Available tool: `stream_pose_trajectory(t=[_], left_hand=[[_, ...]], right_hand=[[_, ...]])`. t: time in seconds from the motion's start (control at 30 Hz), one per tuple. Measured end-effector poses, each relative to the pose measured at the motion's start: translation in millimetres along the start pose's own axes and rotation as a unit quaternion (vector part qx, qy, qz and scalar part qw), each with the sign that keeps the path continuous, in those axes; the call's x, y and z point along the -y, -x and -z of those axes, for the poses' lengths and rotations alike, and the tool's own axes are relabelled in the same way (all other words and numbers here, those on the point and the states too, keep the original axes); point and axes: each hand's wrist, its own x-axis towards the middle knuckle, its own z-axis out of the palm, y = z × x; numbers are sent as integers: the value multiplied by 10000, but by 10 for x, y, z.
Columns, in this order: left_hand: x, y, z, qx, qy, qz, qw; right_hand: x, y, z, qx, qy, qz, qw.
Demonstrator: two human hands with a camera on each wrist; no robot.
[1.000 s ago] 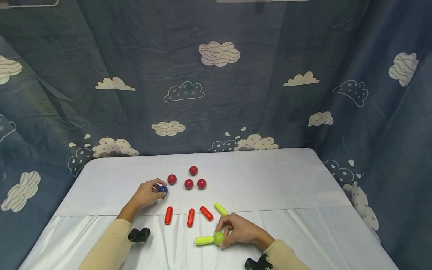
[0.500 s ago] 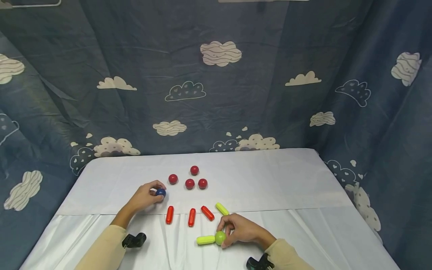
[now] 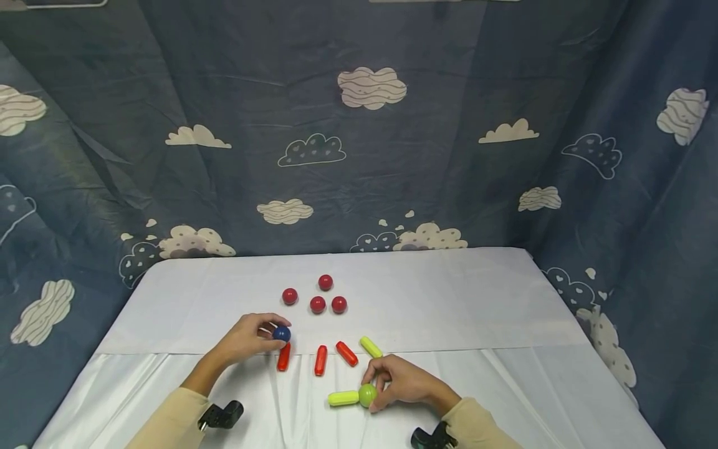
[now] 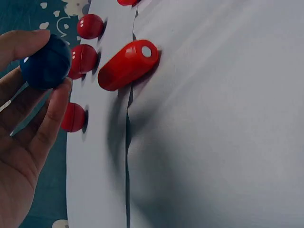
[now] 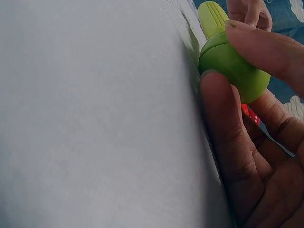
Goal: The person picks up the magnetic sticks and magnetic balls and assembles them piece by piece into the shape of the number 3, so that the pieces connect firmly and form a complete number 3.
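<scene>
A blue ball [image 3: 282, 333] is pinched between thumb and fingers of my left hand [image 3: 247, 338], above the table. In the head view it overlaps the far end of the leftmost red rod [image 3: 283, 358]; the left wrist view shows the ball [image 4: 46, 62] held apart from the red rod [image 4: 127, 65]. My right hand [image 3: 404, 383] holds a green ball [image 3: 367, 395] by thumb and fingers. That ball meets the right end of a yellow-green rod [image 3: 343, 398], lying sideways. Seen from the right wrist, the green ball [image 5: 232, 66] sits against the rod [image 5: 212, 19].
Several red balls [image 3: 317, 304] stand farther back on the white-covered table [image 3: 449, 299]. Two more red rods [image 3: 320, 360] lie between the hands. Another yellow-green rod [image 3: 371, 347] lies just beyond my right hand. A dark cloud-print curtain [image 3: 415, 143] hangs behind the table.
My left hand has carried the blue ball away from the red balls, toward the near side and slightly right, to the leftmost red rod. My right hand keeps its place on the green ball.
</scene>
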Motion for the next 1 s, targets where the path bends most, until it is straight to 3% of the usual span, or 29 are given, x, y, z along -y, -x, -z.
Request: stream_pose_trajectory(t=[0.23, 0.43, 0.67, 1.0], left_hand=[[-86, 54, -20, 346, -36, -481, 9982], [-152, 143, -83, 493, -98, -569, 9971], [-173, 231, -192, 666, -328, -993, 9923], [-209, 245, -313, 1090, -258, -1233, 9860]], right_hand=[[13, 6, 5, -16, 24, -2, 10000], [16, 3, -6, -13, -16, -65, 10000], [-2, 0, -6, 12, 15, -93, 10000], [12, -1, -4, -29, 194, -27, 9998]])
